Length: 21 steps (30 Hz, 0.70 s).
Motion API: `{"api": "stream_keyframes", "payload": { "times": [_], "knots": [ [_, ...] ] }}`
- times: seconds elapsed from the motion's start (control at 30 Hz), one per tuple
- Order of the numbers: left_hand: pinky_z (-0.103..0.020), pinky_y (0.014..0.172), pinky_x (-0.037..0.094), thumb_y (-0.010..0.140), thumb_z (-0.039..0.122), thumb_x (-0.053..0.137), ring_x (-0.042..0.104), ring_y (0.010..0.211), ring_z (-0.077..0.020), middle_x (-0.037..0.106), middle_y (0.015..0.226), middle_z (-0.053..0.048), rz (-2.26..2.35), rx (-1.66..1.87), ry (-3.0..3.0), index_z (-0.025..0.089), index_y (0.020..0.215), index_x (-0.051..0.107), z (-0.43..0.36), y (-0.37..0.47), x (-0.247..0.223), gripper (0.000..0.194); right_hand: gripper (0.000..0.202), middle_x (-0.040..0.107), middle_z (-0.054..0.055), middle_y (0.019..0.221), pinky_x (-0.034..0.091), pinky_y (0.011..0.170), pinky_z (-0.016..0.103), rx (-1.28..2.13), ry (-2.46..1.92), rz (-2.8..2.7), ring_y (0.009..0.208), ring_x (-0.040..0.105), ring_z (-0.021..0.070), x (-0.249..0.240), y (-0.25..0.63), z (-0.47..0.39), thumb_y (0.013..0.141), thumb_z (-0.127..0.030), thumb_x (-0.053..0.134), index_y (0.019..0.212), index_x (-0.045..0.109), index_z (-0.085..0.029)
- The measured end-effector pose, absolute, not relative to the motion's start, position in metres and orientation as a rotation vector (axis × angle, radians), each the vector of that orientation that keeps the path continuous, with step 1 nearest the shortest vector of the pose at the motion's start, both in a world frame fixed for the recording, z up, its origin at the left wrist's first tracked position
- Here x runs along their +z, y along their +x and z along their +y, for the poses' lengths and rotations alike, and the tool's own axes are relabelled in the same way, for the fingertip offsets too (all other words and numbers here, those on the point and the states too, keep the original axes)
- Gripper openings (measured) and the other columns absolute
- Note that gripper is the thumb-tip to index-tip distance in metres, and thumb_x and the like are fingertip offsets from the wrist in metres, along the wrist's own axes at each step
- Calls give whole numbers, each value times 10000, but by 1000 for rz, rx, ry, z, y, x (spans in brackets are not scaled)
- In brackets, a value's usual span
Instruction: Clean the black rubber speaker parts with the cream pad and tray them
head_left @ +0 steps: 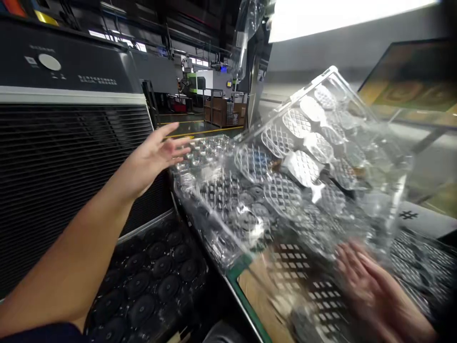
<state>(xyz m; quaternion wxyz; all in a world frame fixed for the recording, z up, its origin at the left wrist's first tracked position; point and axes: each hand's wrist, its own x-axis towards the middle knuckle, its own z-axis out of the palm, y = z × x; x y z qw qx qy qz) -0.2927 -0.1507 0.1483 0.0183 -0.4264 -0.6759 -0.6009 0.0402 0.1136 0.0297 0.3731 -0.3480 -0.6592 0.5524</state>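
A large clear plastic tray (302, 167) with rows of moulded, paddle-shaped pockets is tilted up in front of me, its right and lower parts smeared by motion. My left hand (152, 155) is held out left of the tray, fingers spread, with nothing in it. Low on the right, my right hand (367, 281) is palm up with fingers stretched out beside the tray's lower side. Whether those fingertips touch the plastic is hard to tell through the blur. Behind the tilted one lies another clear tray (209, 151) with moulded pockets.
At left stands a dark machine (71, 147) with a slatted grille and white knob. Below it, a black tray (150, 276) holds several round dark parts. A green-edged bench (246, 305) bears a brown board (262, 290). More dark pocketed trays (424, 267) lie at right.
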Motion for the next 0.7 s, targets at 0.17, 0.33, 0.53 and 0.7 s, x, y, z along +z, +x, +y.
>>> {"api": "stream_keyframes", "payload": {
  "times": [0.17,0.33,0.53,0.7],
  "knots": [
    [-489,929,451,857,558,132,513,1156,-277,421,1375,-131,-1950,-2451,-801,289,1307,304,-164,-270,87,552,341,547,59,1194,507,895,296,2015,-799,-1172,1089,554,179,48,-68,78,761,-377,585,1056,487,-236],
    [-458,1053,305,860,522,227,287,1321,-228,245,1471,-114,-2143,-2345,-650,346,1357,21,-123,-241,9,566,335,615,28,1033,552,761,265,2192,-800,-1139,906,634,166,21,-114,56,701,-364,663,957,495,-229],
    [-476,1129,64,856,446,358,-109,1350,-226,-152,1506,26,-2439,-2047,-615,406,1303,-273,-86,-231,-67,774,387,662,26,816,516,519,211,2303,-930,-1291,760,663,175,-5,-114,61,632,-296,744,924,508,-201],
    [-484,1113,-98,871,372,370,-190,1337,-240,-201,1490,60,-2571,-1721,-1211,441,1257,-332,-83,-222,-89,804,307,646,51,583,438,388,199,2325,-994,-1493,446,619,154,-9,-111,82,713,-345,692,820,522,-112]
  ]
}}
